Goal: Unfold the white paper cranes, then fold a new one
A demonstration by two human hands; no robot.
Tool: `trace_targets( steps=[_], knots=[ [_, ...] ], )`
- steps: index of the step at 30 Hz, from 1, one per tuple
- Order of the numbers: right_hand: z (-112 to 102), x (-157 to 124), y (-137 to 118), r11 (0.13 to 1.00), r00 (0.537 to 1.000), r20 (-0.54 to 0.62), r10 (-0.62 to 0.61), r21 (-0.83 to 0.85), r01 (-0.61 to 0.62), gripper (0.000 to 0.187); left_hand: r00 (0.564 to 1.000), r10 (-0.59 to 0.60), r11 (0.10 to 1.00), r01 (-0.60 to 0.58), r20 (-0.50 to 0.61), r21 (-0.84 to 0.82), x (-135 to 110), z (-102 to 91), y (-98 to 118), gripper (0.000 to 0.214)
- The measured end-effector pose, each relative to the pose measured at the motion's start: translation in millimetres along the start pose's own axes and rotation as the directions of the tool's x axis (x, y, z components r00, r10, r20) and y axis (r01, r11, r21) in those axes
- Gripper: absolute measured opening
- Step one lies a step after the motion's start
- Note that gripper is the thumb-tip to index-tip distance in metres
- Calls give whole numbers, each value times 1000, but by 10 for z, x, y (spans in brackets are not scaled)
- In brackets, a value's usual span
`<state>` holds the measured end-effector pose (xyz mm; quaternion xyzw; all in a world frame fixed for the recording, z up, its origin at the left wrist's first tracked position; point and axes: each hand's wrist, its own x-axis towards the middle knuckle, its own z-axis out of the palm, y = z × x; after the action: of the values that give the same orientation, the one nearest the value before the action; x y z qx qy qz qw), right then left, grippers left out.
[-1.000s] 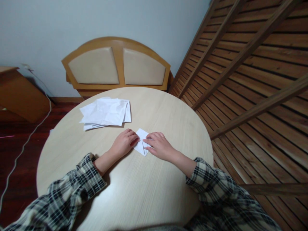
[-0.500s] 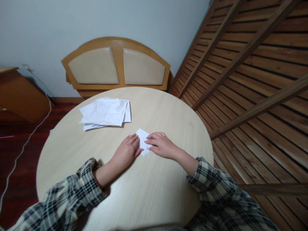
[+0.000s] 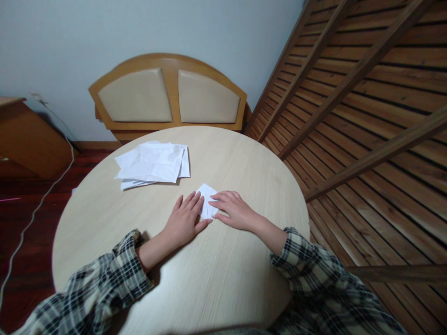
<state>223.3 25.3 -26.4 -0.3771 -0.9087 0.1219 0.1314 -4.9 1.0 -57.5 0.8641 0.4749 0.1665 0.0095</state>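
Between the spread left hand (image 3: pixel 185 221) and the loosely spread right hand (image 3: pixel 236 212), a folded white paper (image 3: pixel 206 211) is lying on the surface (image 3: pixel 216 279), both hands touching its sides and seemingly pressing folds flat, the next move probably calling for aligned edges and firm pressure.

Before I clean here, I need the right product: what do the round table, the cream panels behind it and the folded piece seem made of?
Round table: probably wood or laminate, satin; pale streaked grain with soft glare.
Cream panels: perhaps leatherette, smooth, with a padded look.
Folded piece: apparently matte white paper, thin and creased.
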Motion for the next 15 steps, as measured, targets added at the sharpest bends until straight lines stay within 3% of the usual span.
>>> trace_targets(
  steps=[5, 15],
  knots=[
    [-6, 1, -20, 999, 999, 13, 35, -11, -35, 41, 1000, 0, 1000, 0, -10, 19, -2, 11, -17, 68],
    [17, 20, -41, 997, 998, 25, 60, 38, -61, 40, 996, -46, 998, 42, 78, 51, 30, -47, 23, 73]
  ],
)
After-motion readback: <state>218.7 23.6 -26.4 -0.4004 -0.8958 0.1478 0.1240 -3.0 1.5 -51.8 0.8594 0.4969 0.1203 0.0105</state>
